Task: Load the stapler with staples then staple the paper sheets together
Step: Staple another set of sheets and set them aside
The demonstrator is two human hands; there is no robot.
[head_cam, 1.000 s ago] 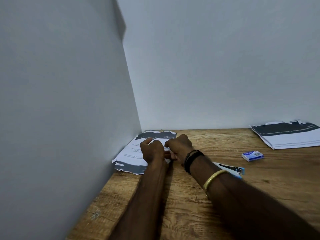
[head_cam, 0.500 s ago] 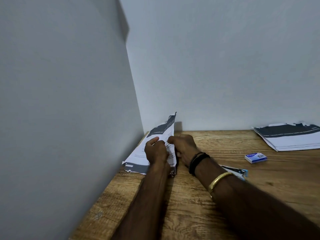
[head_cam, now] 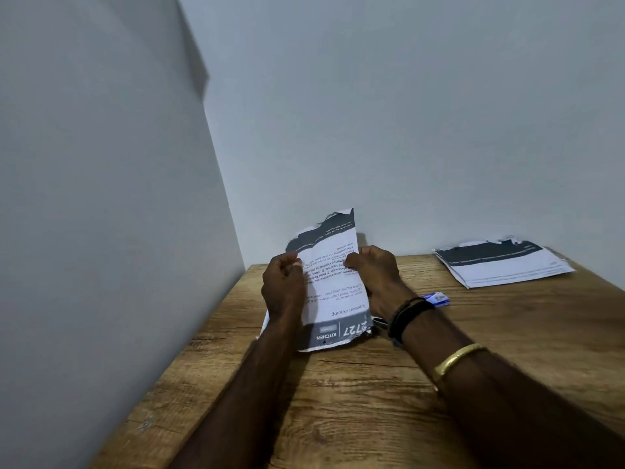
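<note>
Wooden table (head_cam: 372, 401), walls bordering its left and far edges; near surface lying bare. Left hand (head_cam: 282, 292) and right hand (head_cam: 378, 275) are gripping the upright, torn-edged paper sheets (head_cam: 333, 286), print inverted.

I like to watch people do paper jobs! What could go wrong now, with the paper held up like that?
1. The sheets have ragged, torn edges, and both hands, left hand and right hand, pinch their sides; a hard tug could perhaps rip them more.
2. The stapler is mostly hidden behind the sheets and the right wrist, so it might get bumped.
</note>
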